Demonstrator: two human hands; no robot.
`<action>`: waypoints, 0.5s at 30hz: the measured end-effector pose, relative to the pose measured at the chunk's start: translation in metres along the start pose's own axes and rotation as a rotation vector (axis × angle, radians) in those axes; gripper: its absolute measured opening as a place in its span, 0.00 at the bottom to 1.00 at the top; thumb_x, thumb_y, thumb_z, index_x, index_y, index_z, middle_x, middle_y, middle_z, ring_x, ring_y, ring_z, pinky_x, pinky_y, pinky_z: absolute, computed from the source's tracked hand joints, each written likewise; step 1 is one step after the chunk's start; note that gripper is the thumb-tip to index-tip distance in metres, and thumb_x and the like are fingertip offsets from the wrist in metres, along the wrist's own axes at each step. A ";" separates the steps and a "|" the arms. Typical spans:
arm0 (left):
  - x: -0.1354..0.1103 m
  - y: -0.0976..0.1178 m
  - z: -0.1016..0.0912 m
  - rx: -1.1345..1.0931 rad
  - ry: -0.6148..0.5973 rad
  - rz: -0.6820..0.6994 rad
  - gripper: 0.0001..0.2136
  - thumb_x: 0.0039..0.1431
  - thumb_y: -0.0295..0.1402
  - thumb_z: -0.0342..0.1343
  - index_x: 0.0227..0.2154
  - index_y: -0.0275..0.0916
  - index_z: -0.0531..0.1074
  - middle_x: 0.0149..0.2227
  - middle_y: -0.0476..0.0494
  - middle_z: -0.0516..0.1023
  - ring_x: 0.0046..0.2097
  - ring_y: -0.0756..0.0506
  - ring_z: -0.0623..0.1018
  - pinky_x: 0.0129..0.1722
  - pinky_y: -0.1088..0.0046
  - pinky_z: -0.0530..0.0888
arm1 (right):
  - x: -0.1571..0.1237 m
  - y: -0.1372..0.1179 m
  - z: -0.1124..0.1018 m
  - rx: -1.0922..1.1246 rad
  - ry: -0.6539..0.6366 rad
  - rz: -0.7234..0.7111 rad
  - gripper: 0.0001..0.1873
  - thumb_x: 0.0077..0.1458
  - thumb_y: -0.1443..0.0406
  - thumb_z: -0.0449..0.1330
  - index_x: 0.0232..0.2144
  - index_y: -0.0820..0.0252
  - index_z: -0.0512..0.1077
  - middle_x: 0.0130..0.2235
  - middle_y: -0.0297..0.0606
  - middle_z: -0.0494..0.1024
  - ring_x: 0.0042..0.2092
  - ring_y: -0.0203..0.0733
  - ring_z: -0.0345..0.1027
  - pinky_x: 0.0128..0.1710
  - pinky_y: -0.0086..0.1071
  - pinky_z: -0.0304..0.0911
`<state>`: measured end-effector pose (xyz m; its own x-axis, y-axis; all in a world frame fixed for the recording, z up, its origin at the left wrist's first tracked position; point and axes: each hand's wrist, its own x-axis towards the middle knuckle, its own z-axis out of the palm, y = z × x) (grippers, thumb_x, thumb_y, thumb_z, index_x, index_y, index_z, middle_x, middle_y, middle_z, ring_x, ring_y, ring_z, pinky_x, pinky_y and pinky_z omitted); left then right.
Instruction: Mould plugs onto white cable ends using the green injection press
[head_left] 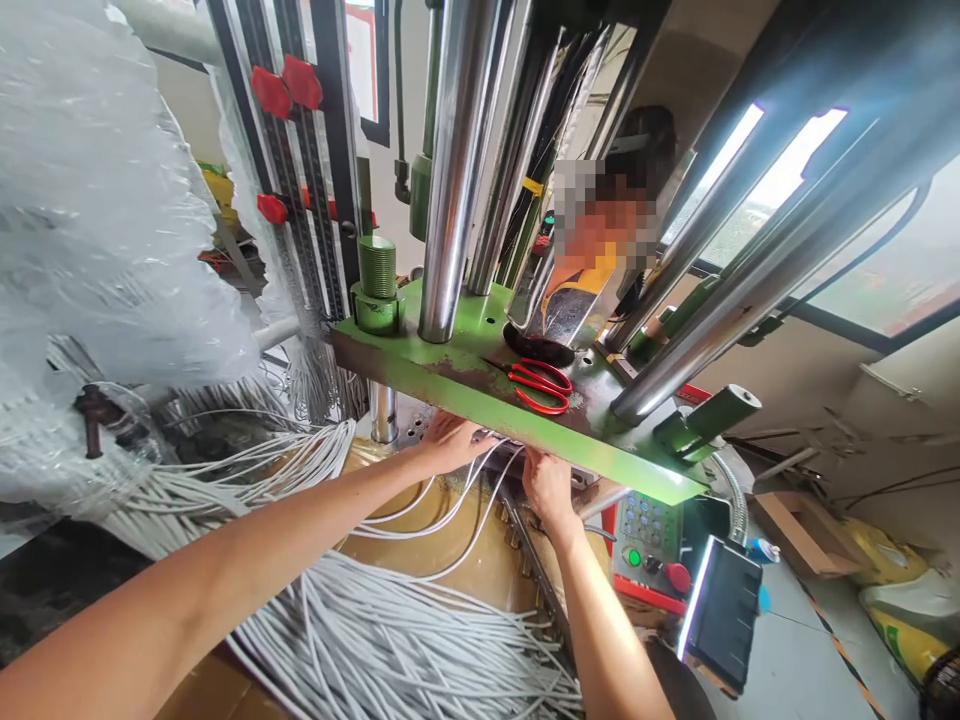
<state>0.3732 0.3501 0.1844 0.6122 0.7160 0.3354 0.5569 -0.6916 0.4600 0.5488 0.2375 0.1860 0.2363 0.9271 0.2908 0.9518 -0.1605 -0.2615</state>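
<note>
Both hands reach under the front edge of the green press plate (450, 385). My left hand (452, 443) lies nearly flat, thumb stretched toward several white cables (471, 478) that run in beneath the plate; its fingertips are partly hidden. Just right of those cables, my right hand (549, 486) has its fingers curled closed at the mould area; what they hold, if anything, is hidden. Red-handled scissors (541, 387) lie on top of the plate, above my hands. A large bundle of white cables (397, 640) spreads below my forearms.
Steel columns (457, 180) rise from the plate. A control box (649, 545) with green and red buttons stands at right, beside a lit lamp (720, 615). Plastic-wrapped bundles (112, 220) fill the left. Another person (592, 280) is behind the press. A cardboard box (810, 535) sits right.
</note>
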 end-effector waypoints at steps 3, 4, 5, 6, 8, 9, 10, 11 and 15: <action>-0.004 0.007 0.003 0.062 -0.007 0.061 0.11 0.61 0.35 0.52 0.36 0.42 0.80 0.38 0.41 0.81 0.45 0.40 0.77 0.51 0.64 0.68 | -0.005 -0.011 -0.001 -0.088 -0.023 -0.035 0.21 0.61 0.71 0.48 0.52 0.56 0.73 0.50 0.47 0.77 0.52 0.50 0.68 0.54 0.42 0.56; -0.004 0.006 0.003 0.082 -0.005 0.068 0.11 0.61 0.35 0.52 0.34 0.41 0.80 0.37 0.41 0.81 0.44 0.40 0.77 0.50 0.64 0.68 | -0.004 -0.014 -0.001 -0.109 -0.027 -0.042 0.22 0.61 0.71 0.48 0.52 0.55 0.72 0.50 0.48 0.77 0.53 0.50 0.67 0.54 0.42 0.56; -0.003 0.004 0.003 0.102 -0.001 0.071 0.11 0.61 0.35 0.51 0.34 0.41 0.80 0.36 0.40 0.81 0.43 0.40 0.78 0.49 0.64 0.69 | -0.002 -0.016 -0.002 -0.125 -0.032 -0.049 0.22 0.61 0.71 0.48 0.52 0.56 0.72 0.50 0.48 0.77 0.53 0.51 0.67 0.55 0.42 0.56; -0.002 0.001 0.001 0.121 0.006 0.069 0.11 0.61 0.34 0.51 0.33 0.40 0.80 0.35 0.39 0.81 0.42 0.40 0.78 0.48 0.64 0.69 | 0.001 -0.019 -0.001 -0.138 -0.037 -0.059 0.22 0.60 0.71 0.48 0.52 0.57 0.73 0.50 0.49 0.77 0.53 0.51 0.67 0.55 0.42 0.55; 0.001 -0.007 -0.002 0.160 0.017 0.061 0.12 0.61 0.32 0.50 0.32 0.38 0.79 0.34 0.38 0.81 0.41 0.39 0.78 0.47 0.64 0.70 | 0.007 -0.023 0.001 -0.151 -0.048 -0.086 0.22 0.59 0.72 0.48 0.51 0.58 0.73 0.50 0.48 0.77 0.54 0.50 0.67 0.57 0.41 0.54; 0.003 -0.011 -0.004 0.177 0.017 0.063 0.12 0.60 0.30 0.49 0.32 0.37 0.79 0.33 0.37 0.81 0.41 0.39 0.78 0.47 0.64 0.70 | 0.010 -0.025 0.003 -0.154 -0.053 -0.101 0.22 0.58 0.73 0.49 0.51 0.58 0.73 0.50 0.47 0.77 0.54 0.50 0.67 0.57 0.41 0.54; 0.004 -0.015 -0.006 0.192 0.012 0.073 0.12 0.60 0.29 0.49 0.32 0.37 0.79 0.34 0.37 0.81 0.41 0.39 0.78 0.47 0.64 0.70 | 0.013 -0.028 0.005 -0.154 -0.058 -0.115 0.22 0.58 0.73 0.49 0.50 0.57 0.74 0.49 0.46 0.78 0.54 0.49 0.67 0.57 0.41 0.54; 0.004 -0.019 -0.007 0.202 0.002 0.092 0.12 0.59 0.28 0.48 0.34 0.37 0.78 0.35 0.37 0.81 0.42 0.39 0.78 0.47 0.63 0.69 | 0.016 -0.029 0.008 -0.153 -0.063 -0.126 0.22 0.57 0.73 0.49 0.50 0.55 0.74 0.49 0.45 0.78 0.53 0.49 0.67 0.57 0.40 0.54; 0.003 -0.026 -0.010 0.213 -0.074 0.199 0.12 0.57 0.26 0.50 0.40 0.39 0.76 0.41 0.40 0.80 0.45 0.41 0.77 0.48 0.66 0.70 | 0.018 -0.024 0.013 -0.140 -0.058 -0.125 0.22 0.57 0.74 0.49 0.49 0.56 0.75 0.50 0.44 0.78 0.53 0.47 0.68 0.55 0.37 0.57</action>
<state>0.3550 0.3709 0.1819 0.7560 0.5609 0.3374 0.5222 -0.8276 0.2059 0.5273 0.2622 0.1853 0.1070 0.9600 0.2588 0.9919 -0.0850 -0.0948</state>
